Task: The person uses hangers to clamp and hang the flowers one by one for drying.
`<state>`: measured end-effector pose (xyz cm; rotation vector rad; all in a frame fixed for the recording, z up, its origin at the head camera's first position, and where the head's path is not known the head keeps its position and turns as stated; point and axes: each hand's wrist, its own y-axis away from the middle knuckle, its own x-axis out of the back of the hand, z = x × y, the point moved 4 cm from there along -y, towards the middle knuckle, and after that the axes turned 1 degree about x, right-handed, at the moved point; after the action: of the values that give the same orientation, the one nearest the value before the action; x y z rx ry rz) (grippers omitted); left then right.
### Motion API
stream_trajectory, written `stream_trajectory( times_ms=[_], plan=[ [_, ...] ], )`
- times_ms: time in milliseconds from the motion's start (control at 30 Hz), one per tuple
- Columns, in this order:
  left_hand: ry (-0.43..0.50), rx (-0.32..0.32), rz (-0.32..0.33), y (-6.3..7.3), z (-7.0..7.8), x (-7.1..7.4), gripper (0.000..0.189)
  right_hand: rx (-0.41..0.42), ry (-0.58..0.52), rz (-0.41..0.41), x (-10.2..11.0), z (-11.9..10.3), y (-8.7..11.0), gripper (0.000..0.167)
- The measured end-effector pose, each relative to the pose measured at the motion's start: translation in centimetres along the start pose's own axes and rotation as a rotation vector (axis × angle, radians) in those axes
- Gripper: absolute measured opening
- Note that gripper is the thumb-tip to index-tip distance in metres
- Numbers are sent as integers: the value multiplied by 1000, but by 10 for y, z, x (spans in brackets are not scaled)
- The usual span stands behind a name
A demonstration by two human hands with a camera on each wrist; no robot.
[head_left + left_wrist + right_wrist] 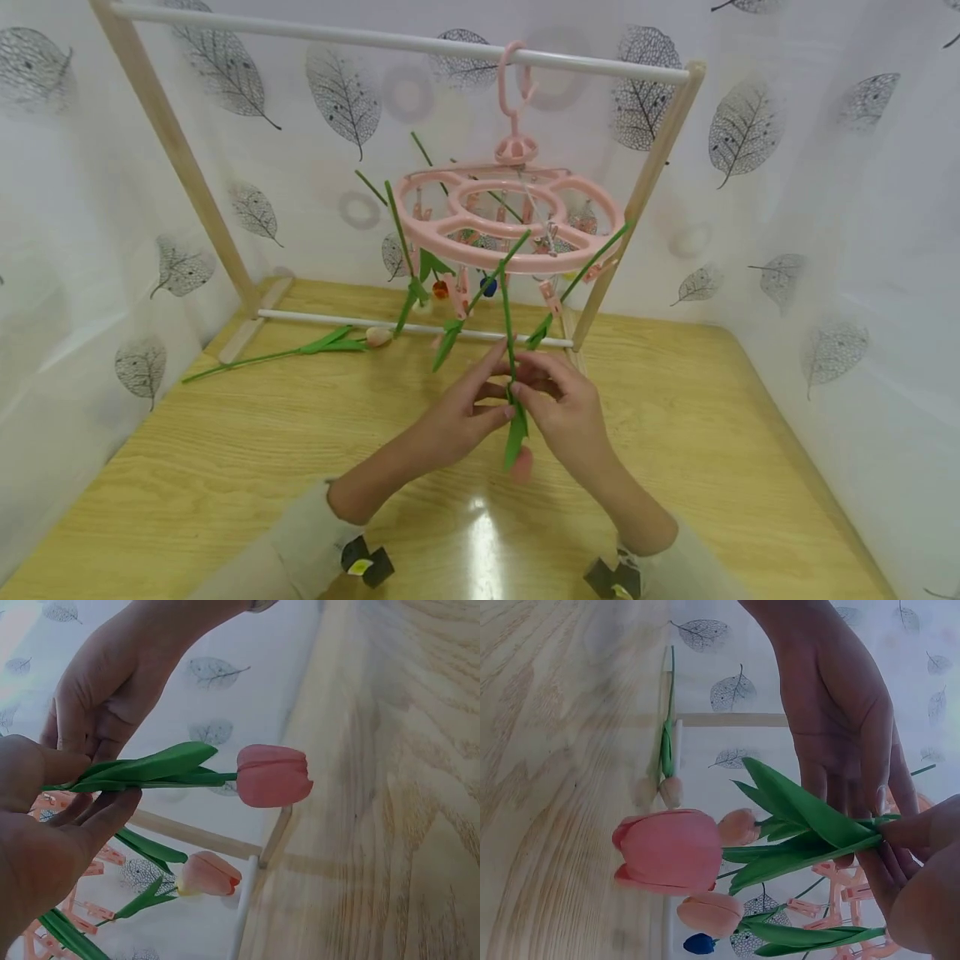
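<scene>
A pink artificial tulip (521,465) with green leaves hangs bloom down between both hands in the head view. My left hand (459,417) holds its stem between thumb and fingers. On the other side, my right hand (564,408) pinches the same stem just above the leaves. The bloom (274,775) points away from the fingers in the left wrist view. Behind the hands hangs a pink clip hanger (480,252), with several tulips upside down around it. One pale tulip (709,913) shows below the held bloom in the right wrist view.
The hanger's hook (502,79) goes over a white rod (315,32) on a wooden stand (180,158). A pale peach tulip (378,337) lies on the wood-grain table (247,467) at left. A leaf-patterned curtain (795,192) surrounds the table.
</scene>
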<state>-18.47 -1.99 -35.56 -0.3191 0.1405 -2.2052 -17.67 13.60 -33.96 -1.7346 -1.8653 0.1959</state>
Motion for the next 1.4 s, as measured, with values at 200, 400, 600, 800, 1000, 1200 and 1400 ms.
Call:
stream_trajectory(
  times_ms=[200,400,600,800,1000,1200,1400],
  plan=[
    [-50,-33,39,-2,0,0,80,111,139,28,1,-3,2,34],
    [-60,-57,65,-2,0,3,79,112,154,-4,7,-6,1,31],
    [-115,-65,63,1,4,1,84,93,135,-1,19,-6,-3,22],
    [-214,-24,-20,3,7,-4,81,47,102,36,25,-9,-4,17],
    [-218,4,-74,4,4,-6,78,32,88,75,26,-11,-5,6],
    [-195,-33,-63,3,2,-5,75,30,85,101,27,-14,-6,6],
    [-180,-43,-39,1,1,-2,72,-48,123,92,33,-13,-6,16]
  ],
)
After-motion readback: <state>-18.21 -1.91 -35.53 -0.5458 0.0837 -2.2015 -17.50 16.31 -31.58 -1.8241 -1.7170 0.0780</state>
